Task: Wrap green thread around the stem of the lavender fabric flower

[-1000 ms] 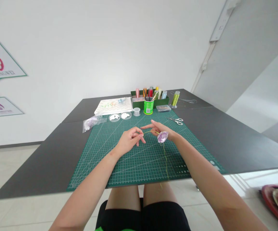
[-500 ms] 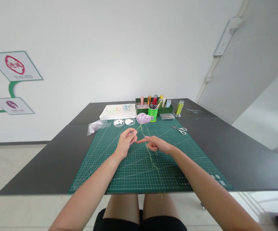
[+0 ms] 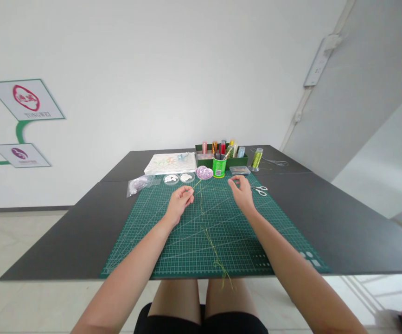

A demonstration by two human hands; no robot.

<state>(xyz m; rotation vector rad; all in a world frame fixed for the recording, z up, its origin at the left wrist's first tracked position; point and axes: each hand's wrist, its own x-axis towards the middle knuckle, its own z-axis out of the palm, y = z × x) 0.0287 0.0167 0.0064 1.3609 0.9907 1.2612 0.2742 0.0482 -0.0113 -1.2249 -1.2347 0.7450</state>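
In the head view, my left hand (image 3: 180, 202) is closed in a pinch on the thin green stem of a lilac flower (image 3: 204, 173). The bloom tilts up and away beyond my fingertips. Fine yellow-green thread (image 3: 214, 253) trails from near the stem down the mat and over its front edge. To the right, my right hand (image 3: 242, 192) is raised above the mat with curled fingers, thumb and forefinger close together. What lies between them, if anything, is too fine to make out. White-handled scissors (image 3: 260, 190) lie just right of it, partly hidden.
A green cutting mat (image 3: 187, 250) covers the black table's middle. Behind stand a green can (image 3: 219, 167) of tools, a dark green box (image 3: 239, 161) of thread spools and a green spool (image 3: 257, 158). Two dishes (image 3: 171, 179), a plastic bag (image 3: 140, 184) and a white board (image 3: 169, 163) sit left.
My right hand has moved from beside the stem to the right and farther back, near the scissors. My left hand still holds the flower stem. The trailing thread has shifted.
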